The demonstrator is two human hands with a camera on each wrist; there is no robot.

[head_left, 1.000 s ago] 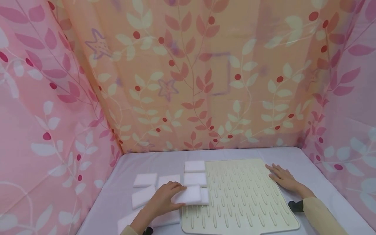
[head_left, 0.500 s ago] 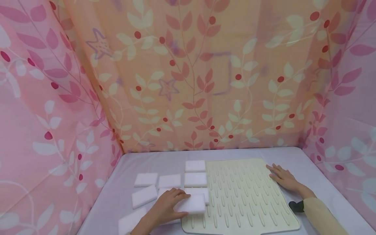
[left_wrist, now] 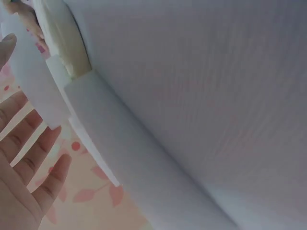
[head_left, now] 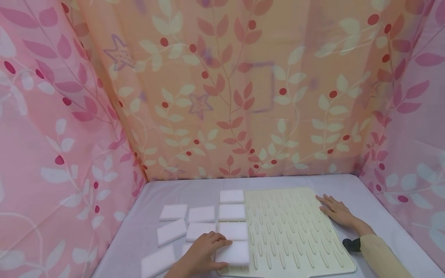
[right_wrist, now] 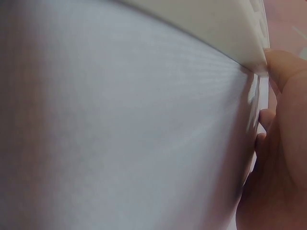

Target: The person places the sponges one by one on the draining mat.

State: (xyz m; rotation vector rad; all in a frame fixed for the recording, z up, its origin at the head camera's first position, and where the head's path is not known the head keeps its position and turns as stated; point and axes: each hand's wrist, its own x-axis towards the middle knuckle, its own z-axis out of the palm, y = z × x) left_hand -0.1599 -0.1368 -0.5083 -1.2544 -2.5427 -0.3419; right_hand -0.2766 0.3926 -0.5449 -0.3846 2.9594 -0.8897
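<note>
In the head view my left hand (head_left: 199,256) pinches a white melamine sponge (head_left: 233,253) by its left end, thumb on the near side, fingers on the far side. This sponge is at the near left of a cream ridged mat (head_left: 288,227), just in front of a column of similar white sponges (head_left: 232,212) along the mat's left edge. The left wrist view shows the left hand (left_wrist: 24,163) beside the held sponge (left_wrist: 36,76). Fingers fairly straight, my right hand (head_left: 335,210) rests at the mat's right edge; its thumb touches the rim in the right wrist view.
Several loose white sponges (head_left: 172,231) lie on the white cloth-covered table (head_left: 194,189) left of the mat. Floral curtains (head_left: 222,96) enclose the table at the back and both sides. A black wrist strap piece (head_left: 352,244) shows by the right sleeve.
My left hand has brought the sponge towards me, from over the third sponge in the column to the spot in front of it. The right hand has stayed at the mat's edge.
</note>
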